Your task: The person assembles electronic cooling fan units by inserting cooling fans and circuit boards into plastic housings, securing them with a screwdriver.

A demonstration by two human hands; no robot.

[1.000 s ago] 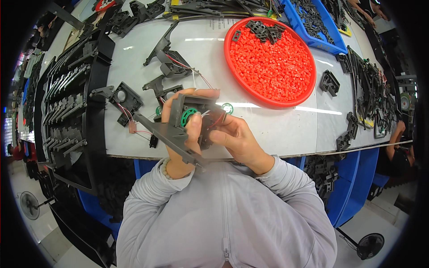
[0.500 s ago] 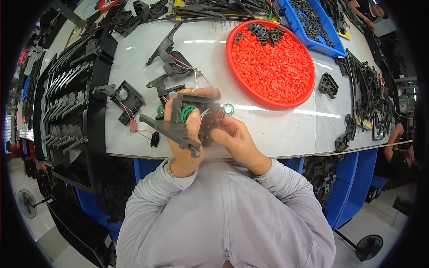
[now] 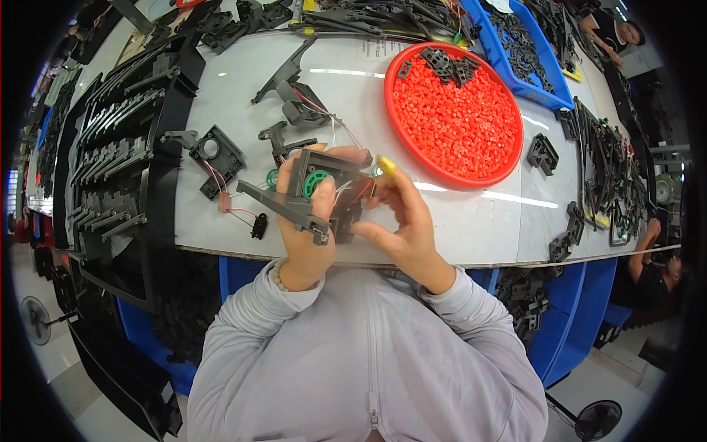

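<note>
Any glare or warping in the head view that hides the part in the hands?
Head view: fisheye bends the table edge, rim blacked out; bright glare streaks cross the tabletop beside the red tray; the grey part in the left hand and right hand stays sharp.

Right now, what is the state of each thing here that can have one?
Left hand: gripping the grey plastic assembly, lifted off the table.
Right hand: holding the assembly's right side; a small yellow piece at the fingertips.
Red round tray: full of red pellets, with black parts piled on its far side.
</note>
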